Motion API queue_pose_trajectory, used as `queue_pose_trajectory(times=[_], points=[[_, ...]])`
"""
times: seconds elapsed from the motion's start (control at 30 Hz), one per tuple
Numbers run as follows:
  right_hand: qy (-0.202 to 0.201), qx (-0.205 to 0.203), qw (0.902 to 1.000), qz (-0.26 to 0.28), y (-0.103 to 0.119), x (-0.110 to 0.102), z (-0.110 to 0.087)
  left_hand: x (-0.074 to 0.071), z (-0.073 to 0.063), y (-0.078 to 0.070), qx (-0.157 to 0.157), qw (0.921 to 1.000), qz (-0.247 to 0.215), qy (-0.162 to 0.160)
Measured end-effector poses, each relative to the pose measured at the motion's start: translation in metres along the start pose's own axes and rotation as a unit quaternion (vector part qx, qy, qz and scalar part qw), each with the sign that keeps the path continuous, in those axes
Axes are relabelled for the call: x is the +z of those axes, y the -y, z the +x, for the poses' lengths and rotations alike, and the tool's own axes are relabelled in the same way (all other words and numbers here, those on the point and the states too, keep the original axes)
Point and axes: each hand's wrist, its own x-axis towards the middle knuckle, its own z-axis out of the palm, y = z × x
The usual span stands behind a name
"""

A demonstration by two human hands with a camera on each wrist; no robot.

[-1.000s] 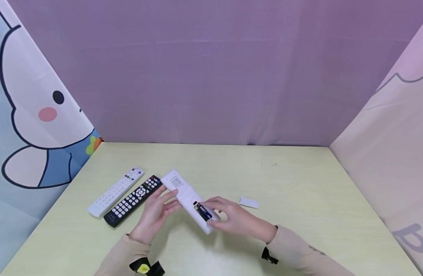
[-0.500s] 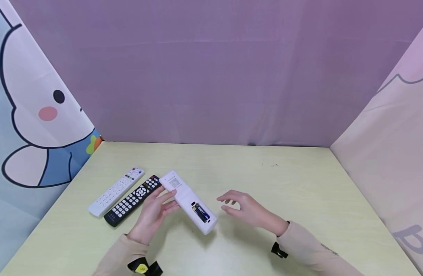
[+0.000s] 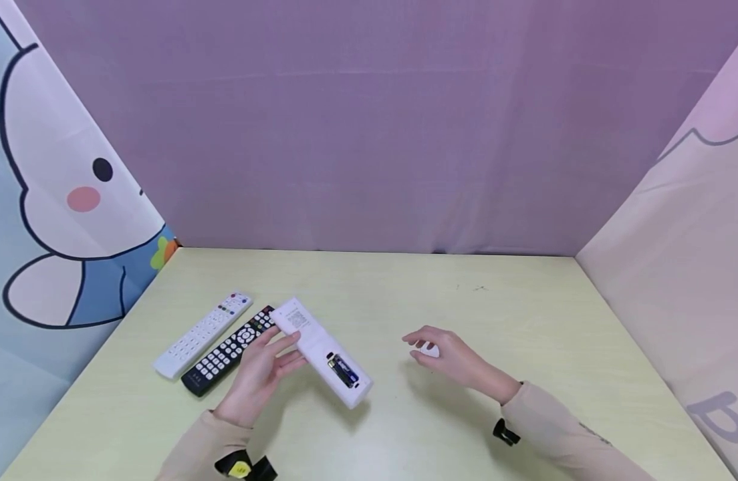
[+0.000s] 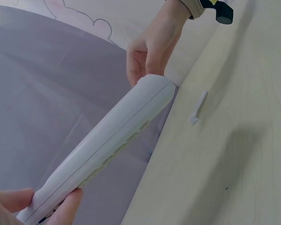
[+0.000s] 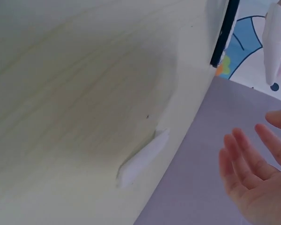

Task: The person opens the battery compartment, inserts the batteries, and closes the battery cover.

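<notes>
My left hand (image 3: 257,377) grips a white remote control (image 3: 315,344) near one end, its back turned up. A dark battery (image 3: 343,371) shows in the uncovered compartment. The left wrist view shows the remote control (image 4: 103,140) edge-on, between the thumb and fingers (image 4: 68,206). Apart from it, my right hand (image 3: 450,357) hovers over the table with fingers loosely bent and nothing held. Below that hand lies a small white battery cover (image 3: 429,349), partly hidden by it in the head view. In the right wrist view the cover (image 5: 143,159) lies on the table, untouched.
A black remote control (image 3: 218,361) and another white remote control (image 3: 200,334) lie side by side at the left, buttons up. The black one is partly behind my left hand. A purple cloth (image 3: 369,133) hangs along the table's (image 3: 525,300) back edge.
My right hand has left the battery compartment and moved right, to above the battery cover. My left hand, still holding the white remote control, has shifted slightly left.
</notes>
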Motion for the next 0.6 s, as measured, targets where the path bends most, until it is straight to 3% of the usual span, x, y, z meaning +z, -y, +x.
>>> queue_pose_trajectory(times=[0.27,0.6], points=[[-0.006,0.012,0.9996,-0.025,-0.015,-0.006,-0.004,-0.005,-0.001,-0.002,-0.002,1.0,0.001,0.003],[0.017,0.038,0.9991,-0.009,-0.031,-0.007,-0.007,-0.011,-0.002,-0.003,-0.002,1.0,0.01,0.001]])
